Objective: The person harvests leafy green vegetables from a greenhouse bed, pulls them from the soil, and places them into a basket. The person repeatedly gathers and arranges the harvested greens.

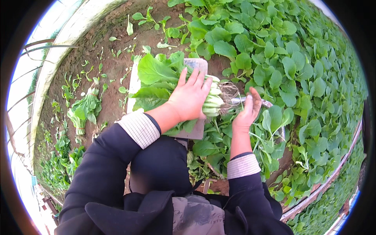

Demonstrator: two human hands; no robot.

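A bundle of leafy greens (154, 80) lies across a flat pale board (197, 131) in front of me, leaves to the left and pale stems to the right. My left hand (188, 98) presses down over the stems, its fingers wrapped across them. Thin brown roots (230, 94) stick out from the bundle's right end. Beside the roots is my right hand (247, 111), its fingers curled around what looks like a knife (237, 100). The short shiny blade points left at the roots. The knife's handle is mostly hidden by the hand.
Dense growing greens (290, 62) fill the right side. Loose greens (274, 121) lie by my right forearm, next to a pale curved rim (282, 134). On the soil (113, 74) at left are tied bunches (84, 107) and scattered leaves. A pale border (58, 51) edges the plot.
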